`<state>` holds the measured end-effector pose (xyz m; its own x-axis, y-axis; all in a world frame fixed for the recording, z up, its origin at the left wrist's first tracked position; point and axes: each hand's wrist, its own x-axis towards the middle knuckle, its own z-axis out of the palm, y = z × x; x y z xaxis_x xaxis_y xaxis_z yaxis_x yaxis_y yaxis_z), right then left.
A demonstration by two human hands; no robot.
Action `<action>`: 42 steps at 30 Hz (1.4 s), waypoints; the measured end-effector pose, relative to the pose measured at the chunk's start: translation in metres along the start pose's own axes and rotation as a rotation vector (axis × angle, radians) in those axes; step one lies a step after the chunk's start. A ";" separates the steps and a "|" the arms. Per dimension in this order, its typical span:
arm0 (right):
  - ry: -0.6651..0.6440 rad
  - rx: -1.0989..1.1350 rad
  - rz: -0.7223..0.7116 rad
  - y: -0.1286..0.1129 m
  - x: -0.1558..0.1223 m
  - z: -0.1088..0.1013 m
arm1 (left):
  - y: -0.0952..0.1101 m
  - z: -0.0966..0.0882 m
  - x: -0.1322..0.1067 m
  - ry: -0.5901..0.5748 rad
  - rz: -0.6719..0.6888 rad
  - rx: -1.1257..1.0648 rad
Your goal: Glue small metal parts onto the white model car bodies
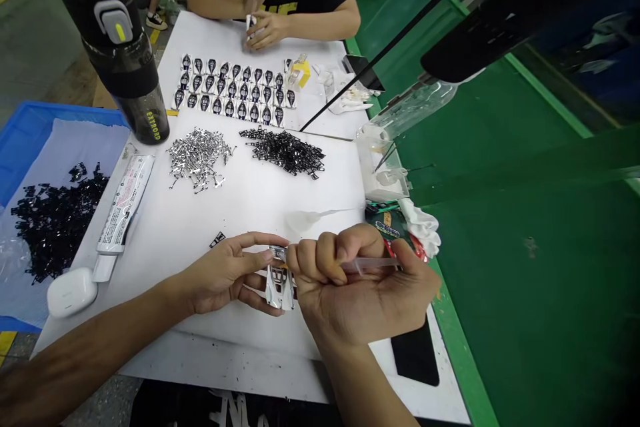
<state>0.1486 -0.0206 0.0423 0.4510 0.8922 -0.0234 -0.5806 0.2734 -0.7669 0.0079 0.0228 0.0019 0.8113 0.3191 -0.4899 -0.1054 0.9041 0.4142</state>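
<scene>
My left hand (225, 273) grips a small white model car body (279, 288) by its sides, with a silver part (277, 253) at its upper end. My right hand (350, 287) is shut around a clear plastic syringe (367, 265), and its fingers hide the syringe's tip. That hand sits directly against the top of the car body, so the point of contact is hidden. A small black piece (217, 239) lies on the white table (250, 213) just beyond my left hand.
Piles of silver parts (200, 157) and black parts (285, 151) lie ahead, beyond them rows of black-and-white pieces (233, 88). A blue tray (30, 147), tube (125, 203), earbud case (73, 292) and bottle (117, 50) stand left. A co-worker (270, 0) works opposite.
</scene>
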 end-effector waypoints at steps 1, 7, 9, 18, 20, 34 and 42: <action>0.001 0.000 -0.002 0.000 0.000 0.000 | 0.000 0.000 0.000 -0.003 0.001 -0.001; -0.003 -0.013 -0.020 0.000 0.000 0.000 | -0.001 -0.001 0.002 -0.019 0.033 -0.025; -0.011 -0.017 -0.027 0.000 0.000 -0.001 | -0.002 -0.001 0.003 -0.017 0.039 -0.027; -0.015 -0.036 -0.053 -0.004 -0.002 0.000 | -0.005 -0.002 0.004 -0.015 0.056 -0.031; -0.012 -0.047 -0.069 -0.005 -0.004 0.001 | -0.005 -0.001 0.005 -0.008 0.061 -0.029; -0.122 -0.120 -0.120 -0.008 -0.012 -0.003 | -0.005 0.000 0.005 0.013 0.064 -0.004; -0.149 -0.208 -0.322 0.003 -0.035 0.007 | -0.005 0.005 0.004 0.054 0.092 0.033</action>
<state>0.1260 -0.0482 0.0452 0.4753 0.8192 0.3209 -0.2691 0.4826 -0.8334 0.0144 0.0179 0.0023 0.7668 0.4159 -0.4889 -0.1584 0.8607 0.4838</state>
